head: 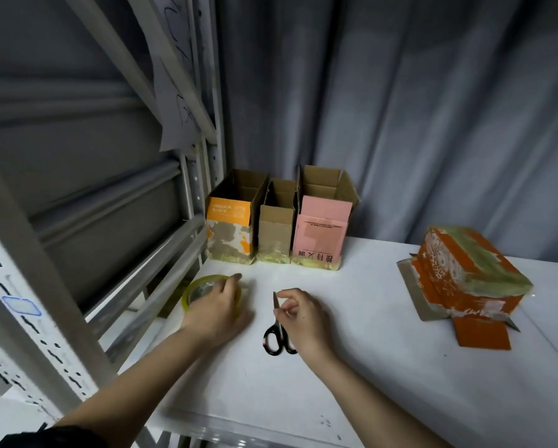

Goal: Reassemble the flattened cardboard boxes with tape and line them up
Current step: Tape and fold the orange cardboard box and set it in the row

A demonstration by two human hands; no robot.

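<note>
Three assembled open-top boxes stand side by side at the back of the white table (384, 367): an orange-and-brown box (229, 231), a plain brown box (276, 234) and a pink box (321, 234). An orange patterned box (465, 276) with tape over it lies on its side at the right, its flaps spread on the table. My left hand (218, 310) rests over a roll of yellowish tape (200, 289), fingers curled on its rim. My right hand (303, 316) pinches the closed blades of black-handled scissors (279, 334) that lie on the table.
A grey metal shelving rack (87, 253) with diagonal braces stands close along the left table edge, with a paper sheet (174, 76) hanging on it. A grey curtain (416, 108) hangs behind the table.
</note>
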